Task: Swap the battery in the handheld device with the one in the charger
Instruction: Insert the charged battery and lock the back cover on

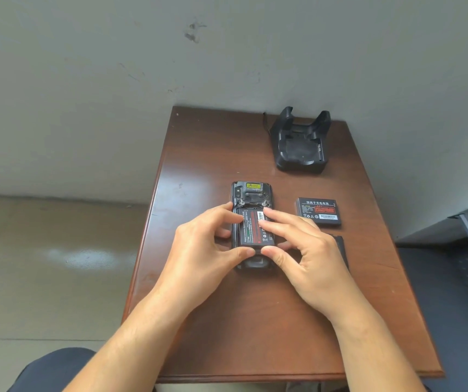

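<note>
In the handheld device [251, 226], a battery [252, 229].

Bare table [204, 154] lay open left of the handheld device [251, 193]. To its right, a loose battery [318, 212] and a dark cover [340, 247] crowded the path; the charger [300, 142] blocked the far corner.

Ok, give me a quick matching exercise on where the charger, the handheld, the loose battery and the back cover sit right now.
Things:
1. black charging cradle
2. black handheld device, back open
3. loose black rectangular battery
4. flat black back cover

Places:
A. face-down under both hands
B. far right corner of the brown wooden table, with no battery in view
C. partly hidden behind the right hand
D. lying flat, right of the handheld

Pairs: 1-B, 2-A, 3-D, 4-C
</note>
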Motion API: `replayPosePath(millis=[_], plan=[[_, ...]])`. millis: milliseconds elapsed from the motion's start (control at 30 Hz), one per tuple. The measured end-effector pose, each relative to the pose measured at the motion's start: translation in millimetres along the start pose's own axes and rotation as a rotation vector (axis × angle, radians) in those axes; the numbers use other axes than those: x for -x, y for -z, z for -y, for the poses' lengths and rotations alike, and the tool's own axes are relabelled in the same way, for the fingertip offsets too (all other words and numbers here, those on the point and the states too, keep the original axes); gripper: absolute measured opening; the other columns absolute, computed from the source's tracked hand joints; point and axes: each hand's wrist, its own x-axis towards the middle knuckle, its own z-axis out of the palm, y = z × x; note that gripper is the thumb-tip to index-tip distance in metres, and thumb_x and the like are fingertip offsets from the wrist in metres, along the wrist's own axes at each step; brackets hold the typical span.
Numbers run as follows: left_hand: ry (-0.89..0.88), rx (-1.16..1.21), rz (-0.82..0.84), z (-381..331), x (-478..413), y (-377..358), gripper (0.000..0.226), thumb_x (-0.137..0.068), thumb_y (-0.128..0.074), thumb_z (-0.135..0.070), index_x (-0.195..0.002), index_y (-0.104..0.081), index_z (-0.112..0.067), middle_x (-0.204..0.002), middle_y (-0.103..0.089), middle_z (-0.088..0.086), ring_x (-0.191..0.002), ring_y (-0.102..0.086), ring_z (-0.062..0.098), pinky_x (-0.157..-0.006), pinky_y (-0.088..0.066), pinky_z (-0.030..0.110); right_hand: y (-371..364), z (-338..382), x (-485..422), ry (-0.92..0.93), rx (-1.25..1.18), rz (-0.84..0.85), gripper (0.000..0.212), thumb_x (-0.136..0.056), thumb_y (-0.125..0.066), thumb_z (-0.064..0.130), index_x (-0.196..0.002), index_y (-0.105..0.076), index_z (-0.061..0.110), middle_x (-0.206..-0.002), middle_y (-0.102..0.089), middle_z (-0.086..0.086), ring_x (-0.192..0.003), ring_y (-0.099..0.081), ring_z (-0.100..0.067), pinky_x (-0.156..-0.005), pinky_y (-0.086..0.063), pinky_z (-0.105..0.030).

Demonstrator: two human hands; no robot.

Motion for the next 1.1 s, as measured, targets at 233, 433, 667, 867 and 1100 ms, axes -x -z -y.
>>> replayPosePath(millis=[233, 433, 667, 867, 1100], plan=[[0.021, 0.041, 0.158, 3.5, -6.9, 16.0, 0.047, -0.079, -0.086, -0.02, -0.122, -0.074, -0.033, -0.149, -0.053, -0.021, -0.098, -0.069, -0.006, -0.095, -0.057, 0.023, -0.3, -2.7, 1.5, 0.005, 0.001, -0.001, 0.044, -0.088, -0.078, 0.018, -0.132, -0.07, 0.024, -0.144, -0.06, 0.014, -0.131, -0.055, -0.013, -0.085, -0.06, -0.024], [-0.006, -0.022, 0.126, 4.5, -5.8, 13.9, 0.048, -0.078, -0.086, -0.017, -0.121, -0.075, -0.031, -0.147, -0.056, -0.017, -0.108, -0.065, -0.009, -0.096, -0.054, 0.018, 1.4, -2.4, -0.3, 0.008, 0.065, 0.019, 0.04, -0.089, -0.077, 0.021, -0.129, -0.072, 0.023, -0.144, -0.061, 0.015, -0.13, -0.055, -0.008, -0.098, -0.055, -0.03], [-0.003, -0.091, 0.107, 5.0, -5.0, 10.4, 0.048, -0.078, -0.086, -0.017, -0.121, -0.074, -0.033, -0.147, -0.055, -0.022, -0.094, -0.065, -0.013, -0.085, -0.043, 0.0, 3.6, 0.1, -2.8, 0.011, 0.149, 0.023, 0.034, -0.091, -0.075, 0.019, -0.125, -0.075, 0.021, -0.141, -0.063, 0.013, -0.13, -0.057, -0.008, -0.112, -0.036, -0.013], [0.017, -0.024, 0.111, 3.5, -5.8, 12.9, 0.038, -0.082, -0.081, -0.014, -0.116, -0.077, -0.032, -0.135, -0.06, -0.025, -0.117, -0.064, -0.006, -0.1, -0.045, 0.013, 5.1, 1.5, -3.8, -0.014, 0.128, 0.036, 0.036, -0.091, -0.076, 0.02, -0.126, -0.074, 0.023, -0.141, -0.062, 0.016, -0.13, -0.056, -0.005, -0.112, -0.036, -0.014], [-0.016, -0.086, 0.051, 2.3, -1.7, 5.5, 0.043, -0.077, -0.087, -0.019, -0.117, -0.077, -0.032, -0.145, -0.058, -0.015, -0.095, -0.067, -0.009, -0.089, -0.052, 0.011, 9.1, 2.2, -2.2, 0.024, 0.163, 0.017, 0.034, -0.093, -0.073, 0.019, -0.127, -0.073, 0.019, -0.14, -0.064, 0.013, -0.13, -0.056, -0.007, -0.113, -0.037, -0.017]])
